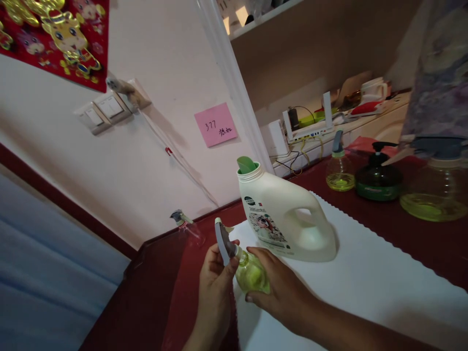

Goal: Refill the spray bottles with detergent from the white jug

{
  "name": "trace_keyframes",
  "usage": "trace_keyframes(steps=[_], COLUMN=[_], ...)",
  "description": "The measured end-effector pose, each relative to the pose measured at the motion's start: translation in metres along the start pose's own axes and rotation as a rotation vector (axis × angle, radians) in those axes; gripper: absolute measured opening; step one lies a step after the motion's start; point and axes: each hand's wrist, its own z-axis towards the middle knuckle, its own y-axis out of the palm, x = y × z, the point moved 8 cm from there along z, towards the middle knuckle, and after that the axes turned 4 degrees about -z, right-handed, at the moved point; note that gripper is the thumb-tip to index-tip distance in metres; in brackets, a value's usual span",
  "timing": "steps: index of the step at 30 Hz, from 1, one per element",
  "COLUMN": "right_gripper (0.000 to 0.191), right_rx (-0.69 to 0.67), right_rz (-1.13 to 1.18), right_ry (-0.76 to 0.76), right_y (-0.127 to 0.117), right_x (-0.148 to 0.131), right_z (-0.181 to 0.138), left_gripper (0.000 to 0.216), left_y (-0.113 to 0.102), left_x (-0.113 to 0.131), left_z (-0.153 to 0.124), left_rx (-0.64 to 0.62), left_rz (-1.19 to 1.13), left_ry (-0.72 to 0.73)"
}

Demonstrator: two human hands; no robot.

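An empty clear spray bottle (188,228) stood at the left on the dark red surface (146,292); the left hand (215,287) pinched the grey trigger head (222,242) of a small green spray bottle (251,274); the right hand (283,287) curled around its body, over the white cloth (365,282); behind stood an uncapped white detergent jug (285,214).

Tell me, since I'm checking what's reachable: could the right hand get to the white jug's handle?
Probably yes. The white jug stands just beyond the right hand with nothing between, but that hand holds the small spray bottle.
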Motion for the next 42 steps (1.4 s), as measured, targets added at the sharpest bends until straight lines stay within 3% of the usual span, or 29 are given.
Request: trace_keyframes(steps=[18,26,42], right_gripper=[0.084,0.08,0.083], right_rx=[-0.029,0.003,-0.012], right_rz=[-0.006,0.004,-0.029], right_ry=[-0.029,-0.084,-0.083], right_y=[-0.004,-0.006,-0.004], right_x=[-0.004,-0.005,-0.003], right_z=[-0.001,-0.001,-0.001], left_gripper=[0.026,0.027,0.019], left_y=[-0.001,0.005,-0.002], left_x=[0.026,0.016,0.007], left_z=[-0.001,-0.001,-0.001], left_rx=[-0.031,-0.061,-0.104], left_rz=[0.23,0.205,0.237], left_ry=[0.096,0.043,0.082])
